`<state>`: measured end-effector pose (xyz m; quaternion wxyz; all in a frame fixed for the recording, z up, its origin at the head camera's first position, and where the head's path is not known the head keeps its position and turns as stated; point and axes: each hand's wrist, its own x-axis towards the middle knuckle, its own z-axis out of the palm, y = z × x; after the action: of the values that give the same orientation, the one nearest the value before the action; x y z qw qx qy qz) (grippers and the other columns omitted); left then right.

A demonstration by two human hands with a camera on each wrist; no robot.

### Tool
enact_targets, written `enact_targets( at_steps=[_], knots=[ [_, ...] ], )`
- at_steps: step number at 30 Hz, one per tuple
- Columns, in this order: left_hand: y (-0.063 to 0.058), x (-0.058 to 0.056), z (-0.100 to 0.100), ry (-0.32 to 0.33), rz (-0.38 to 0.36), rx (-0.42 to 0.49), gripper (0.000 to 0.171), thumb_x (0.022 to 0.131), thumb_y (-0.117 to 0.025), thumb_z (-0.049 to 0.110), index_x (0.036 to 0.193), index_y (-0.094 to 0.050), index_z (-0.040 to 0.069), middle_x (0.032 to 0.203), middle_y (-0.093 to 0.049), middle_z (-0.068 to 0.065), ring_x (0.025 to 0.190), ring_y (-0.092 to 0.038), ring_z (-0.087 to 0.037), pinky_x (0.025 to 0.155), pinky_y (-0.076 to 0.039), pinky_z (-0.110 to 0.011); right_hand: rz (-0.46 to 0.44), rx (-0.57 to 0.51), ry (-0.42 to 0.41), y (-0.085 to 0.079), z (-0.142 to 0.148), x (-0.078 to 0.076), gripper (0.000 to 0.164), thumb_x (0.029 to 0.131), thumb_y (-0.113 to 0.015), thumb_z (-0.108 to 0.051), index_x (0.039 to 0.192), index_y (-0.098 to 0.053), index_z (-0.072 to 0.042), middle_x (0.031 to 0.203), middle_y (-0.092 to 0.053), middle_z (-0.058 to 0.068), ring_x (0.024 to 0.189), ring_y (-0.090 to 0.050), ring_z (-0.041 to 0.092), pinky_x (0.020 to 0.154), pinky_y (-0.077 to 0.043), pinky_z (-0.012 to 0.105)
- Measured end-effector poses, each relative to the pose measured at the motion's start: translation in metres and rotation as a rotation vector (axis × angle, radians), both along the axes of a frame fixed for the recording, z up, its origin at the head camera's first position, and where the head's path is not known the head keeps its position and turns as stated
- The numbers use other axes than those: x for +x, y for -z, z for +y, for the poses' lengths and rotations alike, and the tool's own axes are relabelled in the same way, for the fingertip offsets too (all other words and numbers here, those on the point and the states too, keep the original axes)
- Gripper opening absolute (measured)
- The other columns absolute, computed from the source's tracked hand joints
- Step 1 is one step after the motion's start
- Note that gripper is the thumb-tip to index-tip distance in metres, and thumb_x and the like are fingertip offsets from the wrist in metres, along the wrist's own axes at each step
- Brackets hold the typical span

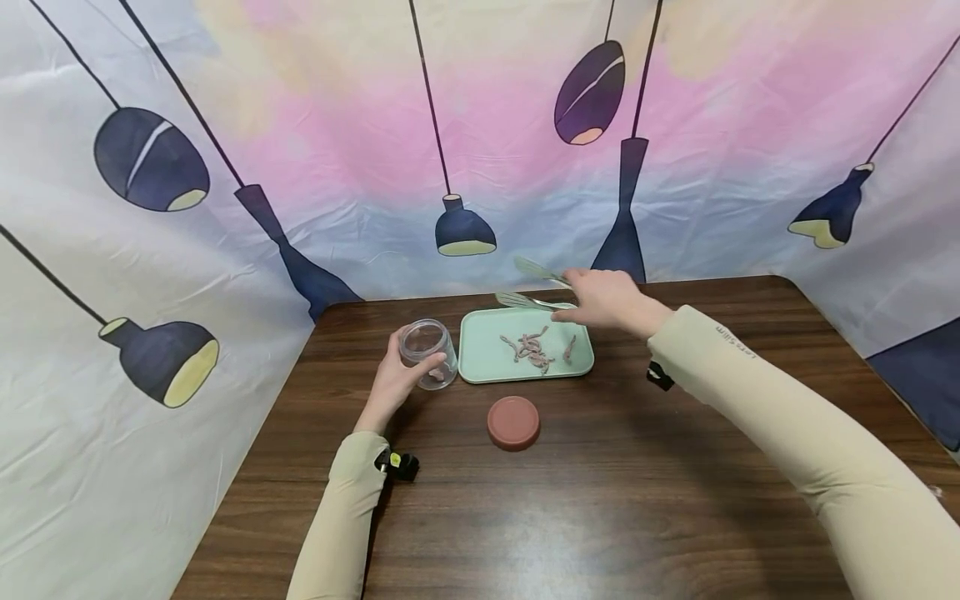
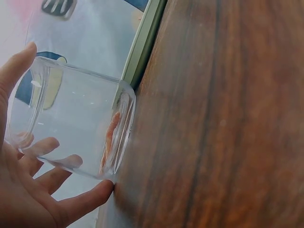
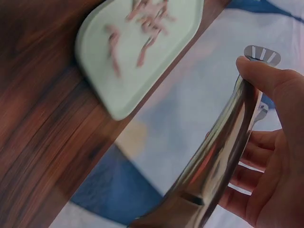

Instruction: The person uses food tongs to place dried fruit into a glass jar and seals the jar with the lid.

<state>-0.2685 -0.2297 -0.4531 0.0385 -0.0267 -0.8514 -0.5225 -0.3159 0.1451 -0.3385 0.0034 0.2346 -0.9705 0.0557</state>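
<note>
My left hand [image 1: 396, 377] grips a clear jar [image 1: 427, 340] that stands upright and lidless at the tray's left side. Thumb and fingers wrap the jar [image 2: 78, 118] in the left wrist view, and a reddish-brown strip [image 2: 110, 140] lies at its bottom. My right hand [image 1: 609, 298] holds metal tongs [image 1: 528, 301] above the far right part of the pale green tray [image 1: 480, 367]. The slotted tong ends point left and stand apart with nothing between them. Several brownish twisted strips [image 1: 531, 350] lie on the tray, with one strip [image 1: 570, 349] apart at the right.
A round reddish-brown lid [image 1: 513, 422] lies on the dark wooden table [image 1: 600, 500] in front of the tray. Behind the table's far edge hangs a cloth [image 1: 360, 167] printed with lamps.
</note>
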Motion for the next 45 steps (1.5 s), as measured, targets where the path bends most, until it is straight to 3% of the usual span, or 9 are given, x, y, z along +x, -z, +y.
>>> enact_targets(
  at_steps=[7, 13, 19, 24, 31, 37, 45],
  knots=[
    [-0.002, 0.000, 0.000, 0.003, 0.006, 0.015, 0.098, 0.082, -0.081, 0.054, 0.157, -0.026, 0.022, 0.147, -0.046, -0.014, 0.135, -0.044, -0.033, 0.108, -0.036, -0.057, -0.004, 0.001, 0.047, 0.002, 0.033, -0.001, 0.081, 0.091, -0.070, -0.053, 0.146, -0.046, 0.001, 0.134, -0.059, 0.025, 0.109, -0.064, 0.040, 0.081, -0.053, 0.057],
    [-0.001, 0.000, 0.002, 0.002, 0.007, 0.014, 0.099, 0.082, -0.081, 0.053, 0.157, -0.026, 0.021, 0.147, -0.047, -0.015, 0.134, -0.045, -0.033, 0.107, -0.036, -0.057, -0.058, 0.023, 0.057, 0.009, 0.054, 0.004, 0.081, 0.090, -0.070, -0.054, 0.142, -0.049, 0.004, 0.126, -0.064, 0.023, 0.104, -0.065, 0.040, 0.082, -0.051, 0.059],
    [-0.001, 0.001, 0.001, -0.005, 0.010, 0.004, 0.100, 0.081, -0.081, 0.055, 0.157, -0.025, 0.021, 0.147, -0.046, -0.013, 0.135, -0.044, -0.033, 0.108, -0.036, -0.057, -0.088, 0.040, 0.059, 0.021, 0.071, 0.012, 0.081, 0.087, -0.072, -0.056, 0.140, -0.052, 0.003, 0.121, -0.067, 0.022, 0.098, -0.067, 0.038, 0.071, -0.053, 0.053],
    [0.000, 0.002, -0.003, -0.007, 0.007, 0.006, 0.099, 0.082, -0.081, 0.054, 0.158, -0.025, 0.022, 0.148, -0.045, -0.014, 0.136, -0.043, -0.034, 0.108, -0.035, -0.058, -0.086, 0.023, 0.039, 0.038, 0.076, 0.016, 0.081, 0.087, -0.073, -0.055, 0.139, -0.053, 0.004, 0.114, -0.069, 0.020, 0.090, -0.068, 0.034, 0.065, -0.053, 0.049],
    [0.000, 0.002, 0.000, -0.009, 0.003, -0.005, 0.100, 0.081, -0.081, 0.055, 0.157, -0.025, 0.021, 0.148, -0.045, -0.013, 0.135, -0.044, -0.033, 0.108, -0.036, -0.057, -0.122, -0.011, 0.040, 0.060, 0.080, 0.023, 0.080, 0.087, -0.073, -0.054, 0.141, -0.054, 0.002, 0.117, -0.068, 0.020, 0.096, -0.067, 0.036, 0.072, -0.053, 0.052],
    [0.001, 0.000, 0.000, -0.015, -0.001, -0.009, 0.102, 0.080, -0.081, 0.056, 0.158, -0.025, 0.022, 0.148, -0.045, -0.014, 0.135, -0.044, -0.033, 0.107, -0.036, -0.058, -0.206, -0.042, 0.034, 0.066, 0.080, 0.029, 0.083, 0.089, -0.070, -0.056, 0.143, -0.051, 0.004, 0.121, -0.065, 0.025, 0.100, -0.066, 0.038, 0.079, -0.052, 0.056],
    [0.002, 0.000, 0.001, -0.012, 0.002, -0.011, 0.100, 0.081, -0.081, 0.055, 0.157, -0.026, 0.021, 0.148, -0.045, -0.014, 0.135, -0.044, -0.033, 0.108, -0.036, -0.057, -0.229, -0.052, 0.023, 0.072, 0.082, 0.029, 0.083, 0.088, -0.071, -0.057, 0.142, -0.052, 0.003, 0.115, -0.067, 0.020, 0.093, -0.066, 0.032, 0.072, -0.051, 0.049]
  ],
)
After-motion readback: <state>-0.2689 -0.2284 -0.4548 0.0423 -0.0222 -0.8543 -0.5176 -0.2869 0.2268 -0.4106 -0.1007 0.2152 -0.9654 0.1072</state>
